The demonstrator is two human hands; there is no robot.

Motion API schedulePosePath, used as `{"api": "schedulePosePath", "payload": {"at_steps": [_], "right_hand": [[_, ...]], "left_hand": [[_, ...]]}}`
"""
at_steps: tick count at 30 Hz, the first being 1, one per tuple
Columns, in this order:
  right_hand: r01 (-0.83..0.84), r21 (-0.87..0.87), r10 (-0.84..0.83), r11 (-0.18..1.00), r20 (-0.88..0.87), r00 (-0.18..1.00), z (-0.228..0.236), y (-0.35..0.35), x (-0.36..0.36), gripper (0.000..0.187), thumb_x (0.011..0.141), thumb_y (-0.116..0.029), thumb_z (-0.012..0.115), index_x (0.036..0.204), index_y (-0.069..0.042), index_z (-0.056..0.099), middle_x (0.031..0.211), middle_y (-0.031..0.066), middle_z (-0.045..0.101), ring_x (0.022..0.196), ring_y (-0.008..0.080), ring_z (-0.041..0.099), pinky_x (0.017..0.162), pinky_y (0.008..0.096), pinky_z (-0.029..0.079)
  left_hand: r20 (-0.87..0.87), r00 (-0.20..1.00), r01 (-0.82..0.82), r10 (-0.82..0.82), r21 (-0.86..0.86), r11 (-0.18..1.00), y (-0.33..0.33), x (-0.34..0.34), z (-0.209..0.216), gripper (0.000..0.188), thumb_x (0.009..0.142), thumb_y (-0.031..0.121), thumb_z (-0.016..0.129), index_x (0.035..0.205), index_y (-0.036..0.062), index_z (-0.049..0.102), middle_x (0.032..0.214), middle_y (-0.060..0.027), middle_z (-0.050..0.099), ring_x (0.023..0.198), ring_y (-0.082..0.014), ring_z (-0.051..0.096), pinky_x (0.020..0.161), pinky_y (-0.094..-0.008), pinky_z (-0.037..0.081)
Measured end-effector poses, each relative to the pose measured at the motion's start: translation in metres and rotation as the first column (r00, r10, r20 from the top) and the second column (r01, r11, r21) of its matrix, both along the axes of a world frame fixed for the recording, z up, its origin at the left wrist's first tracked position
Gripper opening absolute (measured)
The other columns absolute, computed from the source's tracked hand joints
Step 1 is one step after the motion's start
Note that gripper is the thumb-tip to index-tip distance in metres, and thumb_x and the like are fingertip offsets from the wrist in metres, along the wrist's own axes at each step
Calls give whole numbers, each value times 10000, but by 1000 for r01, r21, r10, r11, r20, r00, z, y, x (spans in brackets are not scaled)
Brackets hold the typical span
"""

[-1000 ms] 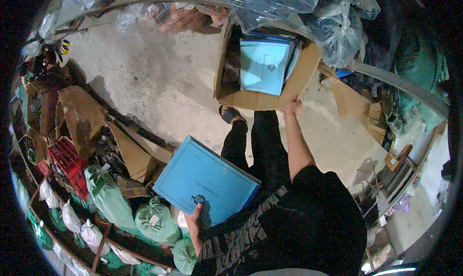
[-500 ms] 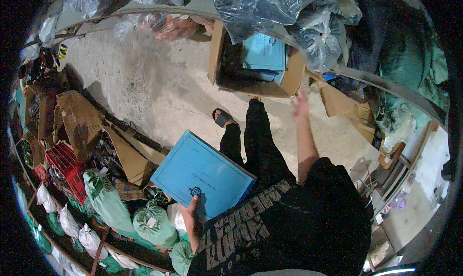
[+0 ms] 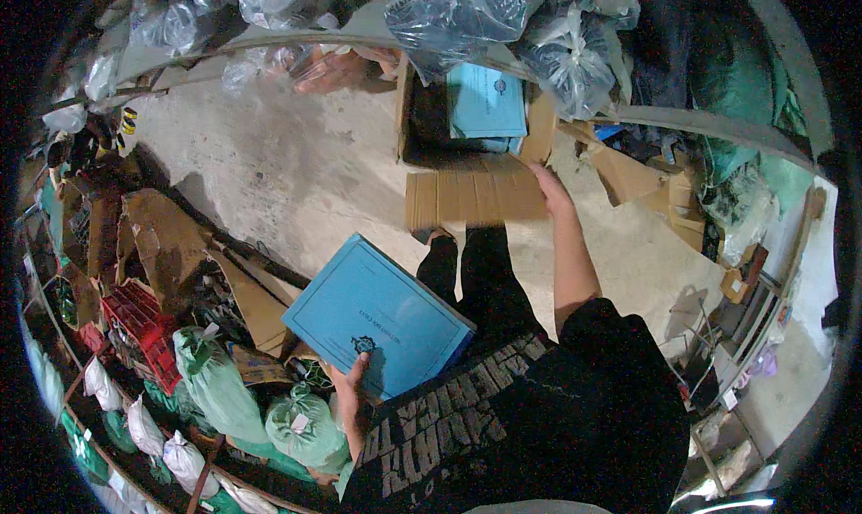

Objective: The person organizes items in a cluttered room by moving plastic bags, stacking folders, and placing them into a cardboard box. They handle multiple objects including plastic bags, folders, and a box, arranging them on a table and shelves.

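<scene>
A stack of light-blue paper-covered booklets [image 3: 373,312] is held against my body at the lower middle. My left hand [image 3: 352,384] grips its lower left edge, thumb on top of the cover and the other fingers hidden beneath. Ahead of my feet, a cardboard box [image 3: 541,123] stands open on the floor. Similar blue booklets [image 3: 485,105] lie in its right part, while its left part is dark. The near flap [image 3: 476,193] is folded outward toward me, and my right hand [image 3: 553,191] has hold of its right end; the fingertips are partly hidden.
Clear plastic bags [image 3: 467,16] fill a shelf above the box. On the left are torn cardboard pieces [image 3: 157,240], a red plastic crate [image 3: 142,330] and shelves of green and white sacks [image 3: 215,384]. More cardboard [image 3: 620,168] lies right of the box, near a metal rack [image 3: 745,321].
My right hand has moved to the box and taken hold of its near flap, which is now swung out toward me. The booklets in my left hand stay nearly in place.
</scene>
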State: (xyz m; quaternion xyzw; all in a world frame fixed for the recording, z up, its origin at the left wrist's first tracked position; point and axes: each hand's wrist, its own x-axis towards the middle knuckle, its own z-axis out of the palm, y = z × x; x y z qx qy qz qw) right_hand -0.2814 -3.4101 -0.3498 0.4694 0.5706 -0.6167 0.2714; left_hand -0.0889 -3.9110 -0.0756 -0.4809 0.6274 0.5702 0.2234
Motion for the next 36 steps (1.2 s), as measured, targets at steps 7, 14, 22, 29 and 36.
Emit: {"api": "schedulePosePath", "payload": {"at_steps": [7,14,22,29,36], "right_hand": [[407,-444,-533,798,-206,821,27,-3,1,479,982,-467,567,1356,-178,492,1166,152,646,1035,259,638,880,423,519],[651,123,-487,749,-564,667,-110,-35,13,520,924,-70,705,1320,-153,379,1068,73,598,891,163,585,695,304,481],[618,150,-489,772,-480,728,-115,-33,20,448,984,-117,575,1314,-175,276,1050,98,606,880,160,578,717,341,462],[371,149,-329,917,-248,911,-12,-19,-8,431,977,-287,577,1340,-226,354,1067,29,611,849,132,555,691,360,482],[33,727,236,685,-264,935,-25,24,-5,624,969,-341,598,1496,-115,353,1032,79,609,843,180,584,641,388,529]], "left_hand": [[-73,997,-17,20,41,999,-12,10,5,748,825,207,801,1389,-13,362,1126,-167,603,916,-271,659,779,-385,568],[-74,996,53,-58,-57,997,-29,34,-21,679,817,278,800,1328,-10,460,1135,-138,626,939,-268,647,787,-387,549],[-26,999,-24,26,52,998,-19,28,4,845,797,247,831,1444,2,346,1272,-149,547,1076,-279,596,895,-406,525],[-105,987,-118,124,63,991,-14,20,22,627,809,259,785,1305,4,499,1066,-116,640,885,-245,643,762,-377,533],[-151,970,-170,190,139,976,-12,19,36,701,787,232,848,1326,-11,472,1145,-131,624,966,-255,640,846,-388,537]]}}
